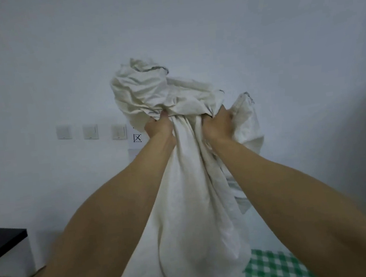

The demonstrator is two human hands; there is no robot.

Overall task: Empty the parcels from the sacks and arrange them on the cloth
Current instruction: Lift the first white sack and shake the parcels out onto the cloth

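I see off-white woven sack (pixel 182 183), crumpled and limp, held high before pale wall (pixel 58 61). Left hand (pixel 159 127) clenches bunched fabric near top; right hand (pixel 218 123) grips gathered fold beside it. Both bare forearms stretch up and forward. Sack body hangs between arms. Green-and-white checked cloth (pixel 272 268) shows below, just right of sack's hanging end.

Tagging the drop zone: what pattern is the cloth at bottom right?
The cloth is green-and-white checked, seen in the head view.
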